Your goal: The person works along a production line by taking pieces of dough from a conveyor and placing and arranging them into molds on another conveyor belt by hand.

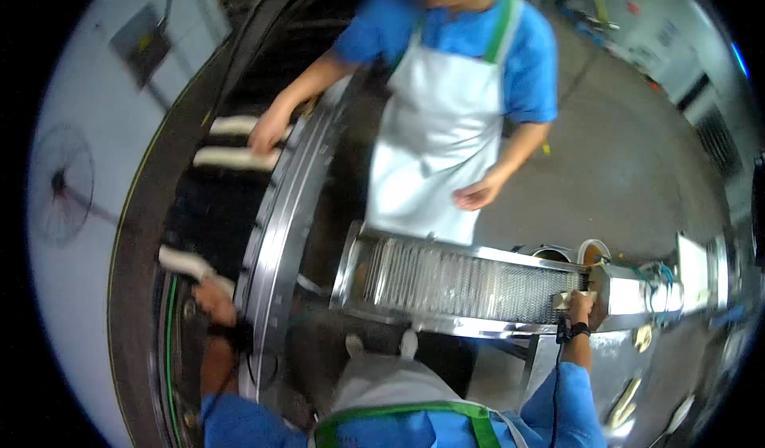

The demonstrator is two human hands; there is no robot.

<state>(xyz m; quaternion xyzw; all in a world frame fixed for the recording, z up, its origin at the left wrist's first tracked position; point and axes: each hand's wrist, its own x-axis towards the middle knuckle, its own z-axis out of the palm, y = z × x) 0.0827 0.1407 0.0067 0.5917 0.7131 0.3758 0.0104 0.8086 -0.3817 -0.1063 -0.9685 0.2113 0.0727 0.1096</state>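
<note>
On the left, my left hand (213, 298) is closed around the near end of a long pale strip of dough (185, 262), which lies across the dark conveyor belt (211, 209). Far to the right, my right hand (582, 306) grips a short pale dough piece (562, 299) at the end of a metal mesh conveyor (454, 281), beside a steel machine housing (625, 295). My fingers partly cover both pieces, and motion blurs them slightly.
Opposite me stands a co-worker in a white apron (434, 129), one hand (271, 129) at two more dough strips (231, 158). A metal rail (279, 233) edges the dark belt. Dough scraps (624, 404) lie on a table at lower right, and round containers (594, 251) stand behind the mesh conveyor.
</note>
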